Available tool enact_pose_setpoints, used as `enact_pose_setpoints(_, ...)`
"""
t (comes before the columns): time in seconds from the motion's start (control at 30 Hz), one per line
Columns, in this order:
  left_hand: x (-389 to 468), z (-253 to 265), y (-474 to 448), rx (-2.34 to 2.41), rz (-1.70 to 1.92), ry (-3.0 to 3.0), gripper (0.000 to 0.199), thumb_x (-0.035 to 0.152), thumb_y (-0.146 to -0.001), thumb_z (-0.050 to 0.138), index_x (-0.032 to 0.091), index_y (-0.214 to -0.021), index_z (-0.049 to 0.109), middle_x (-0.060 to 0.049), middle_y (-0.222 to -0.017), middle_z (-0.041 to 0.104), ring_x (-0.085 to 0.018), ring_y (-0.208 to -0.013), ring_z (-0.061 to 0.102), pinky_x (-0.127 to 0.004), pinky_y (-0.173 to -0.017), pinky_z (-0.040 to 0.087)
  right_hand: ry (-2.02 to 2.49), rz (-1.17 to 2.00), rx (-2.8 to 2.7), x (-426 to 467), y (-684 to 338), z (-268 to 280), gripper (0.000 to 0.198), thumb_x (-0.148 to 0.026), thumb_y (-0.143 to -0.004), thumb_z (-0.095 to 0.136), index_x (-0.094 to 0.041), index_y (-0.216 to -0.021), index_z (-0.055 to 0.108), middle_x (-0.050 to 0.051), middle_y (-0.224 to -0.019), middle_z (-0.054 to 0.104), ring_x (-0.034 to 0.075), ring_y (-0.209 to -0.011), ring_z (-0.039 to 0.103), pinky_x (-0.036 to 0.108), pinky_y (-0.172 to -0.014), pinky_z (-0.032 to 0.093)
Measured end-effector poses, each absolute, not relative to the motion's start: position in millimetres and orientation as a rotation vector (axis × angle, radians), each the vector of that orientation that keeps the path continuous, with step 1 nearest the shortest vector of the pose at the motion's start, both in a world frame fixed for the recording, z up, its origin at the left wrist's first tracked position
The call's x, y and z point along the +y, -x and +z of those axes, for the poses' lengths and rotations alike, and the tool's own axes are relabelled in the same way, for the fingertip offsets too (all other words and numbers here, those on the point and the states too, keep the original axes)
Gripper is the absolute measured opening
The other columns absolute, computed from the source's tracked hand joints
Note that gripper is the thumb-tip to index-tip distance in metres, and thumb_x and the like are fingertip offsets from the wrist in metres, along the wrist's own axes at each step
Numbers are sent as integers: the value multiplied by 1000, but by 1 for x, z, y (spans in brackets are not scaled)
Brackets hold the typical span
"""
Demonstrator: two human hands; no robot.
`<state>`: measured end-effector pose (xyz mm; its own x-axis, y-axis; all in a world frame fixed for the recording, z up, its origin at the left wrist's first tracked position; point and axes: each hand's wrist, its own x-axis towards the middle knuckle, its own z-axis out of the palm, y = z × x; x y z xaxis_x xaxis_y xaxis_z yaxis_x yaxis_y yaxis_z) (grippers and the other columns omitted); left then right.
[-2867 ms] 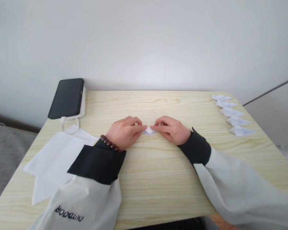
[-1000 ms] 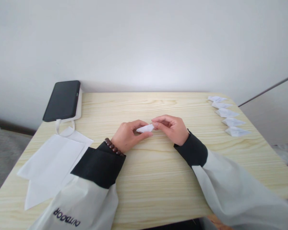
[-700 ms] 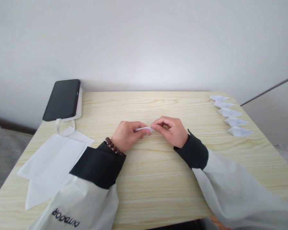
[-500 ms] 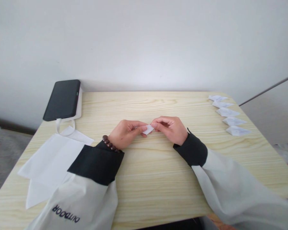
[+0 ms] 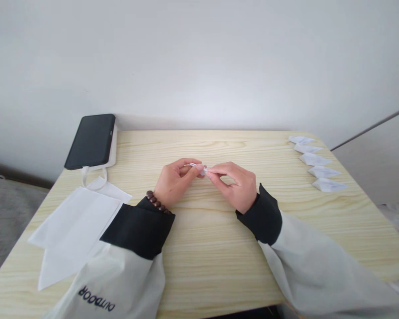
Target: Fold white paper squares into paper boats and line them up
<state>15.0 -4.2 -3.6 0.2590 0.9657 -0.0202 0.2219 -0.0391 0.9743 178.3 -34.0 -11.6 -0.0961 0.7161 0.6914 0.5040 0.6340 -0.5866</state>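
A small folded piece of white paper (image 5: pixel 202 172) is held above the middle of the table, mostly covered by fingers. My left hand (image 5: pixel 177 180) pinches it between thumb and fingers. From the other side, my right hand (image 5: pixel 235 182) grips its right end between thumb and forefinger. Under my left forearm lie several white paper sheets (image 5: pixel 78 226), overlapping. At the far right, several folded white paper shapes with pointed ends (image 5: pixel 329 184) stand in a row.
A black phone-like device (image 5: pixel 91 139) rests on a white block at the back left, with a white cable loop (image 5: pixel 95 179) in front. The wooden table (image 5: pixel 206 266) meets a white wall (image 5: pixel 199 66) at its back edge.
The paper has turned, so less of its flat face shows. My right hand has shifted slightly left and its fingers now pinch the paper's end. The camera view has moved a little.
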Motion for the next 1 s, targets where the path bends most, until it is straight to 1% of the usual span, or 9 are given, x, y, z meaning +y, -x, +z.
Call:
enact_pose_setpoints(0.1,-3,-4,-13,1093,973,-1405,46,44,-73,65,14,-105,58,-11,-96,71,-21,-84,66,-28,-71,51,1016,397,-1818,-34,-177,-11,7,-21,-81,59,-19,-83,65,2,-81,70,12,-73,63,25,-72,50)
enact_pose_setpoints(0.23,-3,-5,-12,988,936,-1340,43,42,-71,67,12,-101,61,-11,-98,70,-22,-91,65,-32,-82,51,1141,541,-1768,-31,-179,-14,8,-26,-79,62,-18,-80,63,0,-76,68,10,-65,58,25,-64,47)
enact_pose_setpoints(0.33,-3,-6,-12,958,921,-1324,42,40,-68,70,13,-99,63,-9,-95,71,-23,-90,66,-33,-82,51,1178,621,-1726,-29,-179,-17,12,-28,-76,65,-18,-81,61,0,-72,66,10,-61,55,24,-60,44)
enact_pose_setpoints(0.43,-3,-7,-13,955,928,-1314,39,39,-67,71,14,-97,65,-8,-94,71,-23,-90,66,-34,-82,52,1154,704,-1688,-28,-179,-20,15,-27,-75,65,-18,-86,59,-1,-68,64,10,-59,55,24,-58,43)
enact_pose_setpoints(0.63,-1,-12,-12,925,929,-1334,37,36,-69,70,13,-97,64,-9,-94,71,-22,-89,66,-33,-82,52,1126,837,-1625,-27,-181,-23,19,-28,-75,63,-18,-89,55,0,-70,65,11,-61,58,24,-59,46)
enact_pose_setpoints(0.73,-2,-13,-13,953,935,-1390,36,37,-71,68,12,-97,63,-10,-96,71,-21,-88,66,-32,-80,53,1143,795,-1645,-28,-181,-23,18,-24,-75,60,-19,-91,55,0,-71,66,11,-61,60,24,-60,48)
enact_pose_setpoints(0.8,-4,-13,-15,1001,955,-1484,35,36,-73,65,12,-97,62,-10,-95,71,-21,-86,67,-30,-78,53,1177,684,-1694,-29,-180,-22,18,-20,-75,58,-19,-92,54,-1,-69,65,10,-59,59,23,-60,48)
enact_pose_setpoints(0.9,-10,-11,-18,1170,971,-1774,28,34,-76,61,13,-95,64,-7,-87,72,-18,-79,67,-26,-71,52,1282,468,-1771,-30,-178,-23,17,-17,-74,56,-20,-90,55,-2,-68,63,9,-55,57,21,-58,46)
enact_pose_setpoints(1.0,-15,-8,-19,1312,965,-2105,23,31,-78,57,17,-94,66,-2,-82,72,-14,-68,65,-23,-65,50,1341,387,-1834,-30,-177,-24,8,-21,-77,56,-20,-86,56,-2,-67,63,9,-55,57,20,-55,44)
